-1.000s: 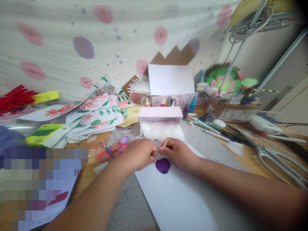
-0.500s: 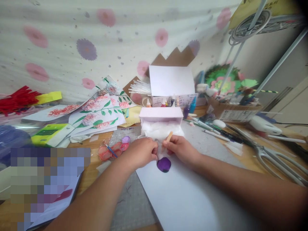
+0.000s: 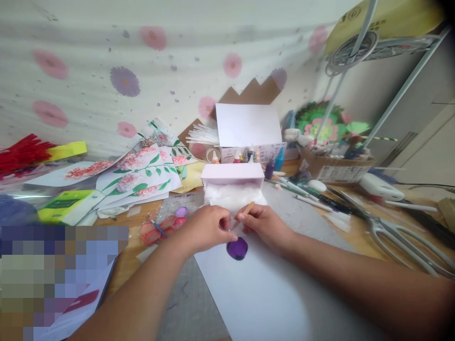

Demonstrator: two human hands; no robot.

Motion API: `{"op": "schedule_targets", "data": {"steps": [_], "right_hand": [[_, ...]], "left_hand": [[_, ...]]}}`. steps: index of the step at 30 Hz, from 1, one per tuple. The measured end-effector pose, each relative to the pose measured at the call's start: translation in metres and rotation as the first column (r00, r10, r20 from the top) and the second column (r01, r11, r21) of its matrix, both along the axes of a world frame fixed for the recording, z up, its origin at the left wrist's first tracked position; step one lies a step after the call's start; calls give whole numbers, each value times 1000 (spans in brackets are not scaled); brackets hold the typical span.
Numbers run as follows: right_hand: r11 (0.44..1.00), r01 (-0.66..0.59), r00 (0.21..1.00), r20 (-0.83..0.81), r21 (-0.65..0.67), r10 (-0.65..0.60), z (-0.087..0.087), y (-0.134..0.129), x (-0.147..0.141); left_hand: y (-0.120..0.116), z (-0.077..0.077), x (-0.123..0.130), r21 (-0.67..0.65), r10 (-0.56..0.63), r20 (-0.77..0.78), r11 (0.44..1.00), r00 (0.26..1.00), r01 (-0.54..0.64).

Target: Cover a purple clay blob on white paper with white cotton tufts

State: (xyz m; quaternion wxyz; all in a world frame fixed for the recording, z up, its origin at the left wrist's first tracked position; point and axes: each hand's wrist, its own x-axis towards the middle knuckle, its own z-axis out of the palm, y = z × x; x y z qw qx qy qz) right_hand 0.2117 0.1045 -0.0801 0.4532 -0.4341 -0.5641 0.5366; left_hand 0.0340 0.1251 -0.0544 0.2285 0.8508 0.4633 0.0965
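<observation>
My left hand (image 3: 210, 227) is closed in a pinch at the upper edge of a dark purple petal-like piece (image 3: 237, 249). Its thumb tip touches the piece, which lies over a white sheet (image 3: 259, 293). Close by on the right, my right hand (image 3: 266, 222) grips a slim wooden stick (image 3: 248, 208) between thumb and fingers, its lower end pointing at the gap between the hands. What lies in that gap is too blurred to make out. Just behind the hands stands a white box (image 3: 232, 171) with fluffy white stuffing (image 3: 232, 193) in its open front.
Large scissors (image 3: 401, 237) and pens lie at right, before a cardboard box (image 3: 341, 169) of tools. Small bottles (image 3: 270, 168) stand at the back. Painted flower sheets (image 3: 142, 175) and a yellow-green box (image 3: 67, 207) are at left, with red-pink petals (image 3: 159, 229) near my left forearm.
The view has shifted slightly, moving the scene left and down. My left thumb now reaches onto the purple piece, and the wooden stick lies at a lower slant in my right hand.
</observation>
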Motion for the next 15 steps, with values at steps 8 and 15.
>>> {"op": "schedule_targets", "data": {"steps": [8,15], "right_hand": [[909,259,922,195,327,-333,23,10,53],[885,286,886,250,367,-390,14,12,59]], "left_hand": [[-2,-10,8,112,39,33,993,999,-42],[0,-8,9,122,115,61,985,992,-122]]}}
